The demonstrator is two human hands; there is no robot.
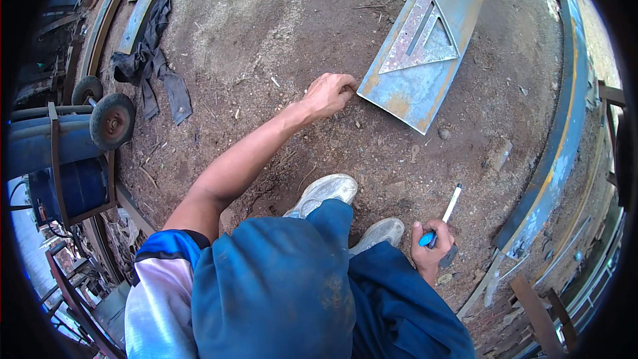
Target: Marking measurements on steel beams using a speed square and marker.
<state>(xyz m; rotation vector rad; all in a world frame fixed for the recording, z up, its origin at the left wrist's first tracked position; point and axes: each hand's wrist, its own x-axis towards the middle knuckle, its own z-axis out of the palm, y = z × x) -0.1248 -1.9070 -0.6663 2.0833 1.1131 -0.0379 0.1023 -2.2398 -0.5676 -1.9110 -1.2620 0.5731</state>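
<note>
A flat steel plate (399, 100) with bluish and rusty patches lies on the ground ahead of me. On it rests a worn metal triangular square (407, 50) with a slot and a triangular cutout. My left hand (330, 95) reaches to the plate's near left corner, fingers curled together. Whether they touch the edge or pinch something small cannot be made out. Low on the right, my right hand (433, 247) is closed around a white marker (451, 207), its dark end pointing up and away. A bright blue piece (427, 239) shows between thumb and fingers.
Bare brown dirt with pebbles surrounds my shoes (331, 188). A long steel beam (548, 153) curves along the right side. At left are a dark cloth (154, 60), a wheeled cart (111, 121) and a blue drum (73, 189). More steel lengths (149, 3) lie at upper left.
</note>
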